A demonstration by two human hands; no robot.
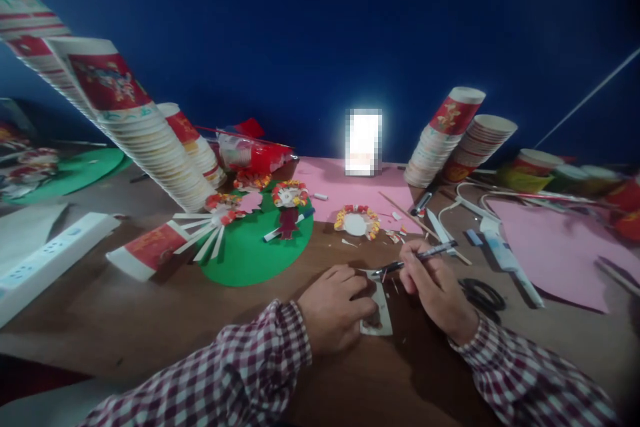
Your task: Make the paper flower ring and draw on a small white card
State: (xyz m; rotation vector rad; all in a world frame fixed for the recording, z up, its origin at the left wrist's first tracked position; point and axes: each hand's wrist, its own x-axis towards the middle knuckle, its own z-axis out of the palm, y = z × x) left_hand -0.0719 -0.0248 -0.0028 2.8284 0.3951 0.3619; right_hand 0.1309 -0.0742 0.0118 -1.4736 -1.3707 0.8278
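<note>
A small white piece of paper (383,312) lies on the brown table in front of me. My left hand (336,307) holds it down, fingers bent and pressed over its left side. Between the closed fingers of my right hand (436,285) is a dark pen (440,251), slanting down to the left. Its tip is at the paper's upper edge, though I cannot tell whether it touches. Just beyond sits a ring of red and yellow paper pieces with a white round centre (356,224). Black-handled scissors (483,295) lie right of my right hand, partly hidden.
Tall stacks of paper cups lean at left (145,140) and right (437,137). A green paper disc (255,267) carries cut decorations and a marker (273,233). Pink sheets (320,180), a glue gun (500,247), a power strip (55,257) and a glowing phone-shaped screen (363,143) surround the work area.
</note>
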